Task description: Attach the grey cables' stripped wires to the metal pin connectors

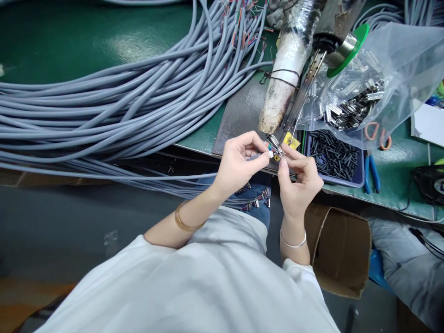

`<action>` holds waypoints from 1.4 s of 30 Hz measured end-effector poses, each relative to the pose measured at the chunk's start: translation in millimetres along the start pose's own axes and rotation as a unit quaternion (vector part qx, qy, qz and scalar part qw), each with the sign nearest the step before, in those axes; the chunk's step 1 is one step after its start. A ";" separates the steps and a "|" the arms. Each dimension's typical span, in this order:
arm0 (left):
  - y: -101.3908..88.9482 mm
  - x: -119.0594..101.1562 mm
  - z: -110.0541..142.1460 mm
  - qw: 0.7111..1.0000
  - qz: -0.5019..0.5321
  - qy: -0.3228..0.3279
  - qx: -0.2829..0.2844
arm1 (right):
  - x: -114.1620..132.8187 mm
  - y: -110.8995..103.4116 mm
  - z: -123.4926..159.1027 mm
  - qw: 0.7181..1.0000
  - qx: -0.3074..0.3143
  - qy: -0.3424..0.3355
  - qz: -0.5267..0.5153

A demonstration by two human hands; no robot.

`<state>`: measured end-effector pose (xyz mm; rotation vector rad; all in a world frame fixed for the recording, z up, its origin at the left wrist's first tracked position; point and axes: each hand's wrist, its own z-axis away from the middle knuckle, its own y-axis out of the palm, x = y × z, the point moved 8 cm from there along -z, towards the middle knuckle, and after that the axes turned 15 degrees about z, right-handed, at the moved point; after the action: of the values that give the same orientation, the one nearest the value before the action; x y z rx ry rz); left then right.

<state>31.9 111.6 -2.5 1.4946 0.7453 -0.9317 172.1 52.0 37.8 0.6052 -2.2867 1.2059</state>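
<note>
- A small silver metal connector with a row of pins (pixel 275 142) is placed between the two hands, just below the stained tip of a thick white tube (pixel 285 85).
- The thumb and forefinger of the left hand (pixel 234 162) are pinched together beside the connector, with a small white piece (pixel 271 154) gripped at their tips.
- The thumb and forefinger of the right hand (pixel 300 180) are brought close together at the connector's near end; whether this grip is closed on anything cannot be told.
- Under the hands, a dark flat plate (pixel 239 120) is laid at the edge of a green worktop (pixel 138 34).
- To the left, a large bundle of grey round cables (pixel 138 108) is spread, its coloured wire ends bared at the top.
- To the right, a blue-purple plastic bin (pixel 347 183) is filled with short black pieces (pixel 333 155); above it, more metal connectors (pixel 350 108) are contained in a clear plastic bag (pixel 405 64).
- Beside the bin, blue-handled pliers (pixel 371 175) are set down.
- Below the worktop, an open brown cardboard box (pixel 342 249) is seen.
</note>
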 end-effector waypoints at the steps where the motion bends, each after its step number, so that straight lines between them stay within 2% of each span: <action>1: 0.1 -0.3 -1.1 1.000 0.000 -0.001 -0.002 | -0.5 0.4 -1.8 1.000 0.002 0.002 -0.005; 9: 1.7 -7.2 -3.7 1.000 -0.005 0.010 -0.007 | -0.5 0.8 -9.1 0.999 0.005 0.003 -0.038; 15: 3.4 -12.1 -3.9 1.000 -0.015 0.003 -0.012 | 6.3 -3.0 -14.3 1.000 0.009 -0.015 -0.002; 20: 1.5 -7.9 -5.3 1.000 0.001 -0.016 -0.005 | 13.3 -5.6 -15.1 0.997 0.002 -0.054 0.049; 25: -2.7 -1.0 -3.7 0.999 0.021 -0.039 -0.008 | 9.9 -3.1 -10.6 0.997 0.012 -0.062 0.036; 33: -0.3 -3.7 -2.1 1.000 0.002 -0.028 -0.015 | 6.8 -2.4 -13.6 0.998 0.000 -0.049 0.045; 38: 1.1 -8.9 -3.2 1.000 0.005 -0.007 -0.013 | 14.9 -6.6 -19.7 0.995 -0.023 -0.076 0.054; 42: 0.1 -3.7 -3.9 0.999 0.037 -0.023 -0.001 | 15.4 -5.4 -17.3 0.994 -0.024 -0.097 0.050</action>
<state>30.8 115.6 0.8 1.4843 0.6547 -0.9060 166.7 61.4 59.0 0.6225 -2.5278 1.1794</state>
